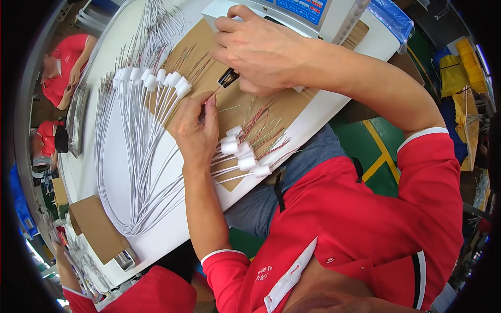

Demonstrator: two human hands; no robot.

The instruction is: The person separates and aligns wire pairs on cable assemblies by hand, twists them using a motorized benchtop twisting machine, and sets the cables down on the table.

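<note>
My left hand [197, 125] pinches a thin reddish wire between thumb and forefinger. Just above and to the right, my right hand [261, 49] is closed, with a small black part [228, 77] sticking out beneath its fingers. The wire runs up to that part. Below my left hand lie white cables with white cylindrical sleeves [247, 163] and twisted red and green wire ends. More white cables with sleeves [182, 87] and bare wire ends are bundled to the left on brown cardboard [292, 107].
A machine with a blue keypad [297, 10] stands behind my right hand. An open cardboard box [99, 229] sits at the white table's [164, 245] lower left. Two people in red [65, 65] are at the far left. Another person's red sleeve [148, 292] is at the bottom.
</note>
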